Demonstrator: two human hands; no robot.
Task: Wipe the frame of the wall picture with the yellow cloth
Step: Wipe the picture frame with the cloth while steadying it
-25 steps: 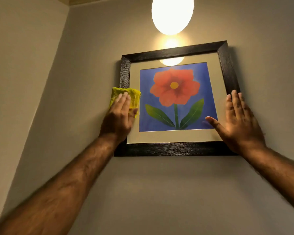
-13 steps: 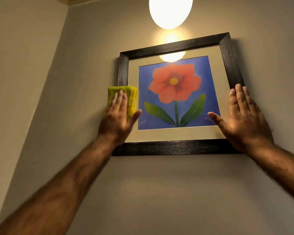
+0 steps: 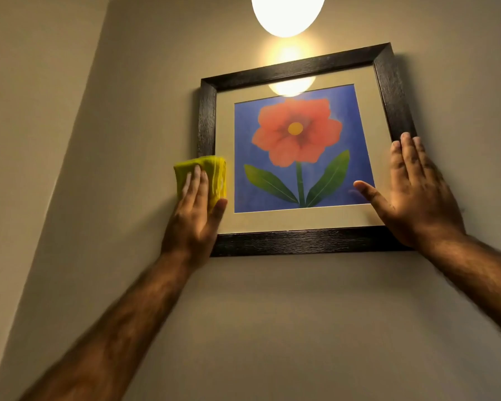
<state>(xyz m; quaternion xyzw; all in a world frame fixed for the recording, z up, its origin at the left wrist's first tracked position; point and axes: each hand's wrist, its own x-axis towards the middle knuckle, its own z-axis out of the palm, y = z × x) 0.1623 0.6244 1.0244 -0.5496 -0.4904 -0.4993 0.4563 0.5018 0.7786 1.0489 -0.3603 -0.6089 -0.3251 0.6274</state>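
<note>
A person's left hand (image 3: 195, 218) presses a folded yellow cloth (image 3: 211, 175) flat against the lower left side of a dark, wood-grained picture frame (image 3: 307, 241) hung on a beige wall (image 3: 272, 328), fingers extended over the fabric and thumb tucked along its right edge, so the grip pins the cloth rather than closing round it. The cloth juts above and to the left of the fingertips and hides the frame beneath it. The right hand (image 3: 417, 198) lies open and empty, palm on the frame's lower right corner, thumb reaching onto the glass over a print of a red flower on blue (image 3: 297, 131). A glowing pendant lamp (image 3: 287, 15) is cut off at the top edge, its reflection glaring on the glass.
</note>
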